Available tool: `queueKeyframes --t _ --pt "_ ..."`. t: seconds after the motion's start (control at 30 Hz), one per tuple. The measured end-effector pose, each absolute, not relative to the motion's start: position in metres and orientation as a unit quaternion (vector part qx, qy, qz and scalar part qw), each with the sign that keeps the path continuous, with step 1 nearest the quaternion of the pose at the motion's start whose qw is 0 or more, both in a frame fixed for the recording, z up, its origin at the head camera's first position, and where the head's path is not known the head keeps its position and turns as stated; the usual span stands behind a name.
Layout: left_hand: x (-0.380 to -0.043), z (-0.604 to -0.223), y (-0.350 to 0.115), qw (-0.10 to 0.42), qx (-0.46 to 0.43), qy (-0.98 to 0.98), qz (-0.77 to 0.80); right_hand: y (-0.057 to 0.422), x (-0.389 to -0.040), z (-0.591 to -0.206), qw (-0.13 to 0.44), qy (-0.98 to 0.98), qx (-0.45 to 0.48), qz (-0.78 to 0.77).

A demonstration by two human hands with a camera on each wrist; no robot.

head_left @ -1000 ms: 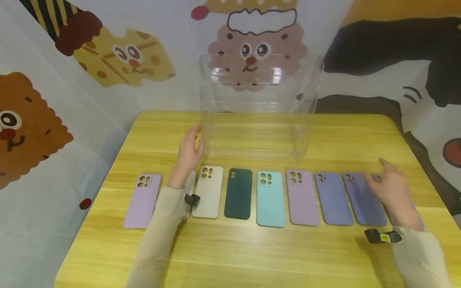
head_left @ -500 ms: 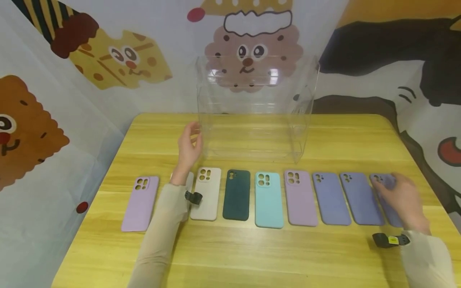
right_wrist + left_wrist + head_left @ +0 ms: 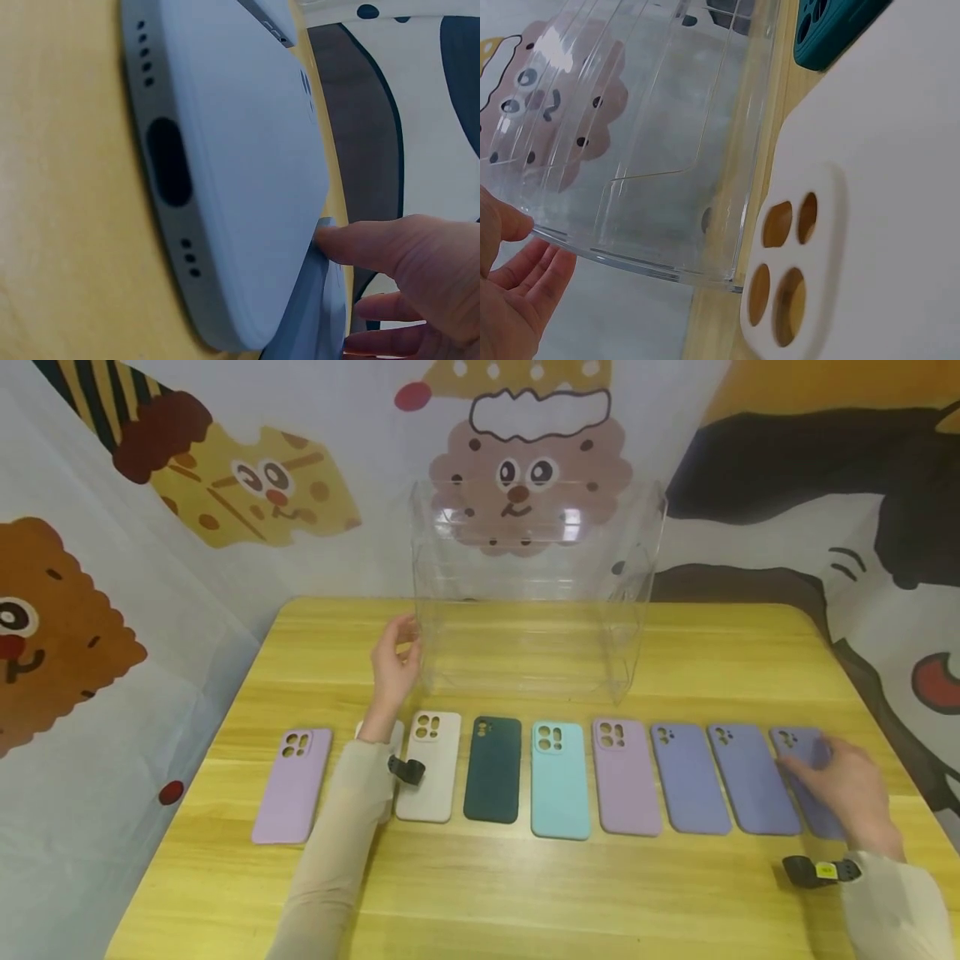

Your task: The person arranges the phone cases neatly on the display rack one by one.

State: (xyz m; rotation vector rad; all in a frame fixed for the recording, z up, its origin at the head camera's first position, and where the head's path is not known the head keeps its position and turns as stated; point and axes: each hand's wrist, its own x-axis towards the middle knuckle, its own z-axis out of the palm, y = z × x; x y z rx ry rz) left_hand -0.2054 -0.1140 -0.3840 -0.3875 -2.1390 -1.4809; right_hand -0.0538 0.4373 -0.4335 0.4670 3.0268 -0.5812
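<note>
A clear plastic display rack (image 3: 525, 681) stands on the wooden table. My left hand (image 3: 395, 668) pinches its left side edge; thumb and fingers lie on opposite sides of that edge in the left wrist view. At the right end of a row of phone cases lies a periwinkle phone case (image 3: 802, 760). My right hand (image 3: 855, 789) holds that case across its width, the thumb on its left edge in the right wrist view (image 3: 334, 300). The far fingers are partly hidden in the head view. The case appears to lie on the table.
The row also has two more periwinkle cases (image 3: 690, 777), a mauve case (image 3: 626, 785), a turquoise case (image 3: 561, 789), a dark green case (image 3: 492, 777), a white case (image 3: 429, 777) and a lilac case (image 3: 292, 793). Another pale case lies partly under my left forearm. A printed cloth (image 3: 360, 568) hangs behind.
My right hand has moved right and toward me from above the cases, and now grips the rightmost periwinkle phone case. My left hand stays at the rack's left edge.
</note>
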Motion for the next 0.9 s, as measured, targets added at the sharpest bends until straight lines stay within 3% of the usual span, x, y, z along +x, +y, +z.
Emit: queueKeyframes --t 0.4,0.9 --pt "-0.2058 -0.3862 -0.1148 0.25 -0.142 -0.781 -0.555 0.44 -0.0529 -0.4346 0.04 0.971 0.165 -0.17" --pt "-0.2065 -0.3856 -0.1147 0.246 -0.138 -0.781 -0.558 0.4393 -0.0559 -0.4365 -0.004 0.975 0.158 -0.159"
